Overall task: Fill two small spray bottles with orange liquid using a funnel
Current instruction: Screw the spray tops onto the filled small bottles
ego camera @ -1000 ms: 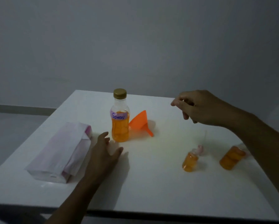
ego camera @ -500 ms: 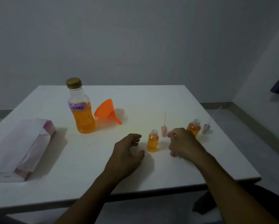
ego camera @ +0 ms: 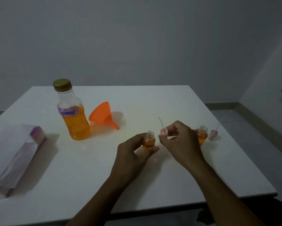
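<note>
My left hand point(ego camera: 133, 152) grips a small spray bottle point(ego camera: 149, 140) holding orange liquid, upright on the white table point(ego camera: 88, 168), its neck uncapped. My right hand point(ego camera: 180, 141) pinches a pink spray cap point(ego camera: 164, 131) with its thin tube pointing up, just right of that bottle's neck. A second small bottle point(ego camera: 202, 134) of orange liquid stands uncapped behind my right hand, its own pink cap point(ego camera: 213, 134) lying beside it. The large bottle point(ego camera: 73, 111) labelled "Spray", gold lid on, stands at the left with the orange funnel point(ego camera: 102, 115) lying on its side next to it.
A white and pink tissue pack point(ego camera: 17, 154) lies near the table's left edge. The table's right edge and front edge are close to my arms; grey floor and a wall lie beyond.
My left hand has closed around the nearer small bottle. My right hand has picked up the pink spray cap from the table and lifted it beside the bottle's neck.
</note>
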The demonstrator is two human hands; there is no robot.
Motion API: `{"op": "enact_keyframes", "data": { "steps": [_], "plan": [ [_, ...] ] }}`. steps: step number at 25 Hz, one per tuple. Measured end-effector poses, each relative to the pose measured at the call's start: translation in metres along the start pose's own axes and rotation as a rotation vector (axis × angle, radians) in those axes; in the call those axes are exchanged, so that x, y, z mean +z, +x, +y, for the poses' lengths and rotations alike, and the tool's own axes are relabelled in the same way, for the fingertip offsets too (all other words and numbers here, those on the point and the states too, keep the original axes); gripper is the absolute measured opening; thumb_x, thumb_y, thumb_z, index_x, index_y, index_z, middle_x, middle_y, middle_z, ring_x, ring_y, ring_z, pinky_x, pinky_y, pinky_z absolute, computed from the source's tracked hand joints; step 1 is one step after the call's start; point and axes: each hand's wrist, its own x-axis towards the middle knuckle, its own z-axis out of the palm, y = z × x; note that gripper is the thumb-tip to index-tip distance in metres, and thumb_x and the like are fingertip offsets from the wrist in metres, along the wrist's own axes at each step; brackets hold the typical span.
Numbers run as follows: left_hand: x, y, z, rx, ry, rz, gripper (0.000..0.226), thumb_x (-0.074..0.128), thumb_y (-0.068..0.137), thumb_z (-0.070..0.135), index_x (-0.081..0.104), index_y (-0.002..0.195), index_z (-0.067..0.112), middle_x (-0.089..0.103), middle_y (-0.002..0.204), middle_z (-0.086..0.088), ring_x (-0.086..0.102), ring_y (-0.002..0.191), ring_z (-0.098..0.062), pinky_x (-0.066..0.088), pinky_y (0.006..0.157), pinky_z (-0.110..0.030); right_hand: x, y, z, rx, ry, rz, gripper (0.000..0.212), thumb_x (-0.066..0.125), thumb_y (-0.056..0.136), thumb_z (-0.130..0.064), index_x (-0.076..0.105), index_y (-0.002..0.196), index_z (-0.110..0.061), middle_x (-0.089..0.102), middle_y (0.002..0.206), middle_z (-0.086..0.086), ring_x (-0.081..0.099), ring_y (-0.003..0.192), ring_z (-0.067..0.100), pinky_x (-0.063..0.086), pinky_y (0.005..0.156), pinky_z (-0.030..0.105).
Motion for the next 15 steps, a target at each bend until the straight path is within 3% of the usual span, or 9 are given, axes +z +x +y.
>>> {"op": "enact_keyframes", "data": {
  "steps": [4, 8, 12, 15],
  "plan": [
    [-0.02, 0.007, -0.006, -0.008, -0.003, 0.075, 0.044, 0.073, 0.074, 0.045, 0.062, 0.116, 0.038, 0.062, 0.109, 0.027, 0.062, 0.095, 0.003, 0.049, 0.077, -0.007, -0.021, -0.011, -0.011, -0.169, 0.123, -0.005, 0.015, 0.077, 0.085, -0.032, 0.073, 0.098, -0.026, 0.072, 0.088, -0.018, 0.067, 0.081, -0.002, 0.052, 0.062, 0.009],
    [-0.036, 0.008, -0.017, -0.032, 0.006, 0.129, 0.049, 0.071, 0.072, 0.047, 0.062, 0.117, 0.033, 0.064, 0.114, 0.015, 0.062, 0.098, -0.006, 0.05, 0.079, -0.012, -0.021, -0.01, -0.004, -0.402, -0.068, 0.094, 0.032, 0.083, 0.08, -0.018, 0.076, 0.111, -0.014, 0.073, 0.096, 0.002, 0.064, 0.078, 0.007, 0.042, 0.06, 0.003],
    [-0.046, 0.006, -0.024, -0.026, 0.045, 0.167, 0.056, 0.07, 0.071, 0.047, 0.064, 0.121, 0.022, 0.065, 0.117, 0.008, 0.061, 0.1, -0.011, 0.053, 0.085, -0.023, -0.018, -0.008, -0.005, -0.485, -0.111, 0.111, 0.032, 0.082, 0.079, -0.009, 0.077, 0.111, -0.009, 0.07, 0.093, 0.007, 0.066, 0.079, 0.02, 0.051, 0.058, 0.016],
    [-0.05, 0.003, -0.023, -0.009, 0.065, 0.169, 0.05, 0.07, 0.071, 0.046, 0.064, 0.117, 0.025, 0.064, 0.113, 0.013, 0.06, 0.099, -0.009, 0.05, 0.085, -0.021, -0.017, -0.007, -0.008, -0.553, -0.16, 0.128, 0.029, 0.081, 0.08, -0.005, 0.078, 0.109, -0.006, 0.068, 0.088, 0.009, 0.064, 0.079, 0.023, 0.059, 0.056, 0.032]
  ]
}}
